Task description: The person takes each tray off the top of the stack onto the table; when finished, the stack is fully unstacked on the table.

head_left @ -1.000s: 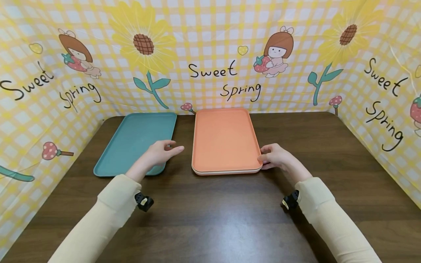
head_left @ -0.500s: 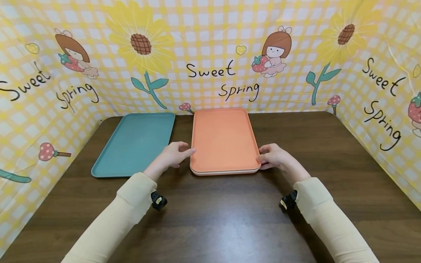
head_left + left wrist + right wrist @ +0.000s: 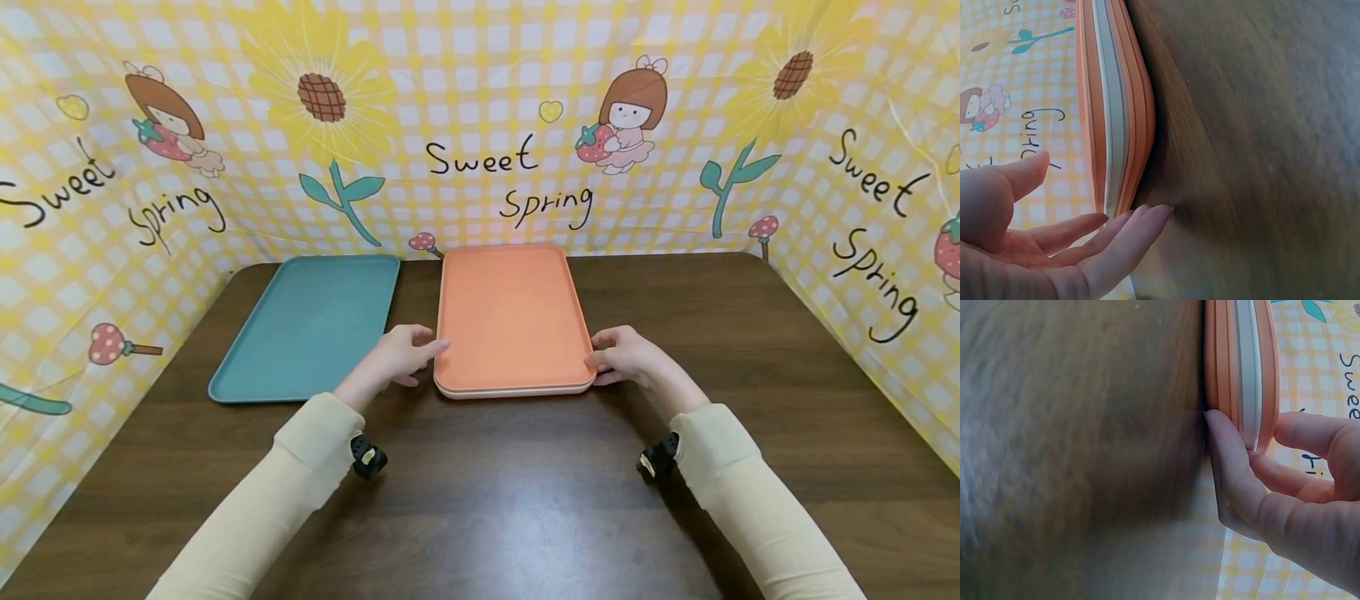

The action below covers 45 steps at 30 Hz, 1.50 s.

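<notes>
A stack of trays [image 3: 513, 321] lies on the brown table, an orange one on top. Side-on, the left wrist view shows a white tray [image 3: 1110, 94] below the top one and orange rims [image 3: 1138, 94] beneath. My left hand [image 3: 405, 354] is at the stack's left side near the front corner, fingertips at the edges, its thumb raised and apart from the top rim. On the right side, my right hand [image 3: 630, 357] pinches the stack, thumb against the top orange tray [image 3: 1269, 375] and a fingertip down at the lowest rim.
A teal tray [image 3: 311, 325] lies flat to the left of the stack, behind my left hand. Yellow checked cloth [image 3: 480, 92] with flowers and "Sweet Spring" lettering walls the table [image 3: 510, 483] at the back and both sides.
My left hand has moved right, from over the teal tray's edge to the left side of the stack. My right hand has stayed at the stack's right side.
</notes>
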Tool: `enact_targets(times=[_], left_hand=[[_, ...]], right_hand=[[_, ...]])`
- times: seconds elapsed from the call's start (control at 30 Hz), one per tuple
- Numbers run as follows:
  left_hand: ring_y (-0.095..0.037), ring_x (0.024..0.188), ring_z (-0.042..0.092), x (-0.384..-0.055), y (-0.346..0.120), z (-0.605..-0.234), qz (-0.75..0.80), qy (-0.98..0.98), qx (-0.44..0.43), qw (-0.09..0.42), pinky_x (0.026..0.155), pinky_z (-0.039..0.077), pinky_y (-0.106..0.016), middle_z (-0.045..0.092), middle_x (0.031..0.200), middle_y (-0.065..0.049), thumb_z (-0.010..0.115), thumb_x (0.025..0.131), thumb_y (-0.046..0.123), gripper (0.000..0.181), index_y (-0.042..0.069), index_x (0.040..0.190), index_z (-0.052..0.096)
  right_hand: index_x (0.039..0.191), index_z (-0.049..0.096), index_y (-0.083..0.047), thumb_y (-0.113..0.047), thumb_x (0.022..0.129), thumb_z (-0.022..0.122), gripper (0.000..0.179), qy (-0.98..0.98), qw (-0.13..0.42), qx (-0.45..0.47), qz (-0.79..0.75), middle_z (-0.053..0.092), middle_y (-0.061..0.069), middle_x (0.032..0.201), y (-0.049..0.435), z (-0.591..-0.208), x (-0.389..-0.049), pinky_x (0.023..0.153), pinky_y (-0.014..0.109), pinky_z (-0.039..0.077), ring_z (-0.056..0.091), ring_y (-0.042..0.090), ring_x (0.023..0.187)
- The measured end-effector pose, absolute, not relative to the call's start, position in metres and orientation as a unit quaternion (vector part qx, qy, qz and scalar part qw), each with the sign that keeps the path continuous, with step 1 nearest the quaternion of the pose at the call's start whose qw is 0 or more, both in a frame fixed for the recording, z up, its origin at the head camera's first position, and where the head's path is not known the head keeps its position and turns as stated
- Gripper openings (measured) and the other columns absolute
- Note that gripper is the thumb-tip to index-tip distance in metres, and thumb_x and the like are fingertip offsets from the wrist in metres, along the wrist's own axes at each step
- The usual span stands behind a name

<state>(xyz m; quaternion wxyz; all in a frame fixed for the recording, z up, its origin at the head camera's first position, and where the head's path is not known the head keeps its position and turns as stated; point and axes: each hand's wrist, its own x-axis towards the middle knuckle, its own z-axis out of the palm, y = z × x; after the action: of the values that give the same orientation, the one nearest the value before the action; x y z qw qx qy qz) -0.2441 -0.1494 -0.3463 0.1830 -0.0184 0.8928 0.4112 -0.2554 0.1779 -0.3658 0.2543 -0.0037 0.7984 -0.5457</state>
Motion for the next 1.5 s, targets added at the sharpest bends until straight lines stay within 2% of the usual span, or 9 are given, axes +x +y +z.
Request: enact_targets(times=[0.3,0.53,0.77,0.97,1.07,1.33,1.5], left_hand=[[-0.034,0.115,0.058,-0.245,-0.144,-0.348,0.436,0.880,-0.027,0.187,0.075,0.058,-0.037,0.045,0.138,-0.024,0.051,0.097,0.029,0.055,-0.001,0.141,0.036],[-0.027,0.096,0.066,-0.248,-0.139,-0.352,0.436,0.883,-0.029,0.172,0.068,0.059,-0.031,0.055,0.121,-0.024,0.056,0.094,0.018,0.049,-0.006,0.134,0.042],[-0.029,0.090,0.068,-0.252,-0.134,-0.357,0.440,0.886,-0.032,0.146,0.063,0.059,-0.032,0.060,0.118,-0.027,0.057,0.086,-0.002,0.044,-0.008,0.128,0.048],[-0.022,0.074,0.068,-0.251,-0.133,-0.355,0.410,0.902,-0.020,0.136,0.058,0.058,-0.030,0.064,0.110,-0.025,0.060,0.082,-0.005,0.039,-0.009,0.120,0.054],[-0.020,0.070,0.068,-0.252,-0.132,-0.355,0.404,0.905,-0.017,0.129,0.057,0.058,-0.029,0.065,0.107,-0.024,0.060,0.080,-0.006,0.038,-0.009,0.118,0.056],[-0.022,0.073,0.068,-0.253,-0.133,-0.354,0.412,0.901,-0.022,0.135,0.058,0.058,-0.029,0.064,0.107,-0.025,0.060,0.079,-0.007,0.044,-0.009,0.122,0.054],[-0.025,0.080,0.068,-0.253,-0.136,-0.356,0.418,0.898,-0.029,0.136,0.059,0.058,-0.030,0.062,0.111,-0.025,0.061,0.078,-0.007,0.050,-0.009,0.126,0.051]], right_hand=[[0.134,0.030,0.016,0.001,0.091,0.052,0.051,0.797,0.254,-0.003,-0.547,0.052,0.017,0.104,0.179,-0.367,-0.255,0.077,0.032,0.057,0.059,0.009,0.073],[0.130,0.034,0.017,0.003,0.089,0.052,0.047,0.801,0.246,-0.001,-0.547,0.053,0.017,0.100,0.178,-0.367,-0.257,0.075,0.033,0.058,0.060,0.010,0.070],[0.131,0.034,0.018,0.003,0.088,0.053,0.049,0.806,0.248,-0.009,-0.538,0.055,0.017,0.100,0.178,-0.366,-0.259,0.076,0.034,0.058,0.060,0.010,0.071],[0.134,0.031,0.019,0.004,0.086,0.052,0.055,0.807,0.262,-0.025,-0.528,0.058,0.021,0.104,0.180,-0.364,-0.261,0.078,0.036,0.057,0.061,0.011,0.072],[0.133,0.033,0.020,0.004,0.084,0.053,0.055,0.814,0.261,-0.022,-0.519,0.059,0.022,0.102,0.179,-0.362,-0.262,0.077,0.034,0.058,0.061,0.010,0.071],[0.133,0.035,0.020,0.005,0.082,0.058,0.057,0.818,0.253,0.022,-0.516,0.058,0.019,0.096,0.177,-0.357,-0.266,0.069,0.031,0.058,0.060,0.009,0.065],[0.128,0.042,0.019,0.005,0.082,0.058,0.051,0.823,0.254,0.022,-0.507,0.061,0.011,0.083,0.176,-0.359,-0.266,0.066,0.028,0.058,0.060,0.009,0.064]])
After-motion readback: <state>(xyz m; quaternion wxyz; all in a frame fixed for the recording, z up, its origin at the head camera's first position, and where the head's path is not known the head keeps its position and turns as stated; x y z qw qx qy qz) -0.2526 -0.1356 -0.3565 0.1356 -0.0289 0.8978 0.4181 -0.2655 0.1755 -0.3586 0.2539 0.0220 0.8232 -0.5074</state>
